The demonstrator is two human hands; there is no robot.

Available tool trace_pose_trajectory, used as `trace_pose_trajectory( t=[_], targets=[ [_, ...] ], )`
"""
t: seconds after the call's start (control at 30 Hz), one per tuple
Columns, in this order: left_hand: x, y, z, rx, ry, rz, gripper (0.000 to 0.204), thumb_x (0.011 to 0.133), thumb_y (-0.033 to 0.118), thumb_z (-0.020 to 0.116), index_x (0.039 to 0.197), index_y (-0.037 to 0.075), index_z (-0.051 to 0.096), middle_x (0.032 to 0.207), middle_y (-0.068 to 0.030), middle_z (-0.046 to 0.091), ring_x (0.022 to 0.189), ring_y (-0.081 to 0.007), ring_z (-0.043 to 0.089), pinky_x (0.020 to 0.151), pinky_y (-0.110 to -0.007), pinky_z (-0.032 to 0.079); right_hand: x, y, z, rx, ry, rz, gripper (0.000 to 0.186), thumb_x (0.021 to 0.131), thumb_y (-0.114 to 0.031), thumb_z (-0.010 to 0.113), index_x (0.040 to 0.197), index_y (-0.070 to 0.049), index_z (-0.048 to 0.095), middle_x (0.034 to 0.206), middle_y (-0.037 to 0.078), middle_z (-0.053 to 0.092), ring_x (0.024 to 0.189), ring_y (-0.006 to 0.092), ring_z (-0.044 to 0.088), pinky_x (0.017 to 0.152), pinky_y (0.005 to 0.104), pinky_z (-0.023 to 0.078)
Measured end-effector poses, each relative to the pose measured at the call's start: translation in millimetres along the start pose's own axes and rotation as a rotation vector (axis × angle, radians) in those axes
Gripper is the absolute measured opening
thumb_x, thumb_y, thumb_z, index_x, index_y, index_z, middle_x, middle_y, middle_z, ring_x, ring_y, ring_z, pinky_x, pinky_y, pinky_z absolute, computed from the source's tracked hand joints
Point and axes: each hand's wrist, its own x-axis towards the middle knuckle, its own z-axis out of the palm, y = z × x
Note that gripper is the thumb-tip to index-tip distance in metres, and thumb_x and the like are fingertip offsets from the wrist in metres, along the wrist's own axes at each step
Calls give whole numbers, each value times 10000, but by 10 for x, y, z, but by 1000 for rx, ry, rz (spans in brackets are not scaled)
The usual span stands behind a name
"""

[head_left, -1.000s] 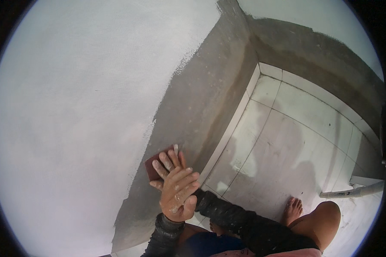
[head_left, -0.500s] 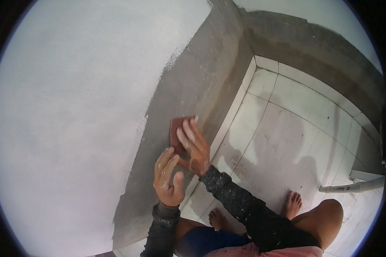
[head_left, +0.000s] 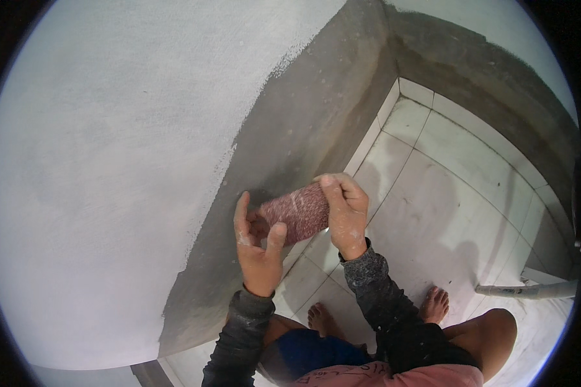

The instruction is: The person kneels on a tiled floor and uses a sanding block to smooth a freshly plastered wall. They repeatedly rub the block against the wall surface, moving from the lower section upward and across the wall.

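A reddish-brown sheet of sandpaper (head_left: 295, 215), its gritty face streaked with pale dust, is held up in front of the grey band of wall. My right hand (head_left: 347, 209) pinches its right end between thumb and fingers. At the opposite end my left hand (head_left: 259, 248) has its thumb by the near edge, with some fingers curled behind the sheet and the index finger sticking up. The contact behind the sheet is hidden. White dust marks both hands. The bare grey wall strip (head_left: 290, 129) lies beyond them, bordered by the white painted wall (head_left: 122, 168).
White floor tiles (head_left: 458, 187) meet a low tile skirting (head_left: 361, 149) along the wall's foot. A pale pipe (head_left: 529, 291) runs at the right. My bare feet (head_left: 435, 304) stand on the tiles, below my knees and dark dusty sleeves.
The right hand, flat on the sandpaper against the wall before, now grips its right end. The sheet has come off the wall and turned gritty side up. My left hand has reached its left end.
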Motion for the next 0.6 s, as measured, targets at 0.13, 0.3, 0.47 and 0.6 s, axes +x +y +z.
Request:
trace_pose_trajectory(
  t=[0.13, 0.3, 0.47, 0.6],
  targets=[
    [-11, 1, -173, -135, -10, -119, 240, 1014, 208, 680, 1129, -3, 680, 1020, -11, 688, 923, -91, 601, 862, -259, 487, -5, 27, -4, 117, -342, 122, 338, 1034, -297, 629, 1186, 1, 680, 1089, 63, 693, 1018, 123, 624, 921, 304, 505],
    [-17, -59, -104, -420, 78, -170, 297, 1020, 266, 675, 1170, 11, 673, 1115, -41, 693, 993, -125, 626, 884, -293, 500, -129, 47, 8, 856, -587, 494, 540, 997, -274, 667, 1439, -21, 491, 1361, 99, 588, 1238, 188, 577, 1050, 358, 491],
    [51, -84, 52, -248, 1, -70, 359, 1040, 317, 624, 1238, 18, 648, 1147, -70, 695, 1017, -192, 656, 926, -358, 518, -162, -151, 5, 610, -345, 401, 554, 955, -188, 705, 1434, -9, 490, 1346, 107, 602, 1235, 227, 597, 1052, 393, 503],
    [268, -10, 168, 728, -10, 504, 527, 1022, 370, 596, 1413, 20, 550, 1337, -162, 624, 1289, -344, 555, 1111, -498, 414, 30, -444, -157, 647, 58, 88, 472, 952, -21, 633, 1405, -3, 503, 1308, 126, 617, 1173, 264, 627, 1025, 427, 529]
  ],
)
